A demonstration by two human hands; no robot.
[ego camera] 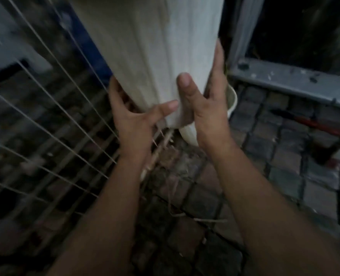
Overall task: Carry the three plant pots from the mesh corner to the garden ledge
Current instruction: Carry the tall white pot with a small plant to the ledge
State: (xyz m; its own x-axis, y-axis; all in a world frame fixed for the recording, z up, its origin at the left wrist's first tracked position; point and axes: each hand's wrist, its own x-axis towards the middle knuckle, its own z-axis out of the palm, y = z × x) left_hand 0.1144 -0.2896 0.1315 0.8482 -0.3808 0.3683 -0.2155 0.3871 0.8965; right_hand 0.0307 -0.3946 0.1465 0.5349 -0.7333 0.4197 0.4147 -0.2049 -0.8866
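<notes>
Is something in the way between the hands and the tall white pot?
No, nothing is. The left hand and the right hand both grip the tall white pot already, one on each side. The wire mesh stands close on its left.

Before you, off-white tall pot (145,46) with faint vertical ribbing, cream round pot (189,134), pale grey grid-pattern wire mesh (45,118), grey-brown square paving blocks (268,156), grey metal beam (294,82) flecked white.
</notes>
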